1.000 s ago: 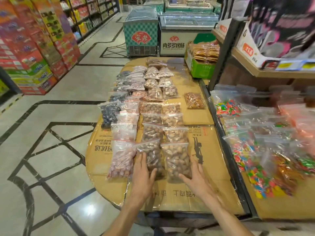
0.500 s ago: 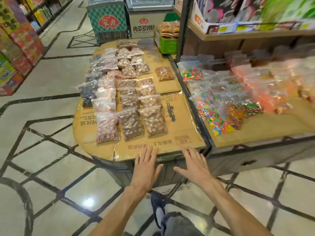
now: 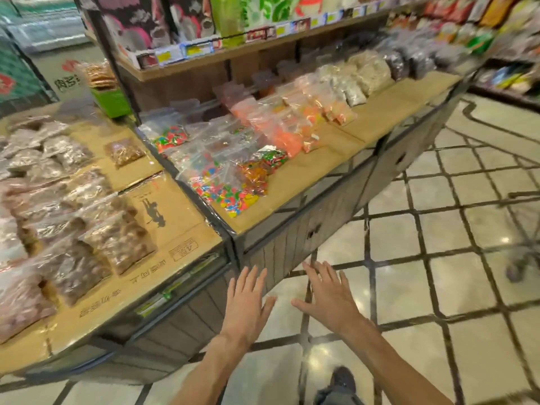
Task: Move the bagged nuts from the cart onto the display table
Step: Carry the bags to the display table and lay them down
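Observation:
Clear bags of nuts [image 3: 87,229] lie in rows on the cardboard-covered display table [image 3: 187,217] at the left. My left hand [image 3: 248,302] and my right hand [image 3: 330,296] hover side by side over the floor, off the table's front corner, fingers spread and straight, holding nothing. A metal cart [image 3: 523,229] shows blurred at the right edge; its contents cannot be made out.
A long counter [image 3: 321,168] with bags of coloured candy [image 3: 230,185] and other snacks runs to the right. A wooden shelf [image 3: 233,54] of boxed goods stands above it. A green crate [image 3: 112,100] sits behind the table. My shoe [image 3: 343,378] is on the tiled floor.
The view has swung right, away from the nut bags. Both hands left the bags, pulled back off the table and now hang empty over the floor.

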The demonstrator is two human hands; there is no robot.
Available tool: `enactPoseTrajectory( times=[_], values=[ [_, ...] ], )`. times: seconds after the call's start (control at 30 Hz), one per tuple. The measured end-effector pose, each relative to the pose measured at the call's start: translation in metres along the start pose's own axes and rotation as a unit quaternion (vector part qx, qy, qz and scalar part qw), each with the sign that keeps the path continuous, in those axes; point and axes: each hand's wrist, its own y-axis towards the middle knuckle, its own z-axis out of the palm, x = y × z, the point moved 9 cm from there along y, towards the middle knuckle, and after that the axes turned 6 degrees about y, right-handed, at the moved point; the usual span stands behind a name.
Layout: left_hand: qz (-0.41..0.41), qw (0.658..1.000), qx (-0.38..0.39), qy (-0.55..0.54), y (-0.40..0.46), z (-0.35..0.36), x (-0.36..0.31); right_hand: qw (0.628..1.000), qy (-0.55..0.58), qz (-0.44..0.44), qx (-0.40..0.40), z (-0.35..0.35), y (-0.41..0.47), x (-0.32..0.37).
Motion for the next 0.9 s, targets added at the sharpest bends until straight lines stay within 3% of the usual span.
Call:
enactPoseTrajectory(
  times=[0.43,0.67,0.9],
  values=[
    [0.147,0.989,-0.013,0.014,0.161,0.008,-0.326,0.982,0.062,0.165,-0.069,-0.128,-0.024,-0.333],
    [0.244,0.969,0.013,0.024,0.237,0.006,-0.482,0.959,0.053,0.250,-0.119,-0.198,-0.036,-0.474],
    [0.354,0.934,0.020,0.040,0.341,0.031,-0.627,0.933,0.064,0.334,-0.120,-0.244,-0.014,-0.608]
  ],
)
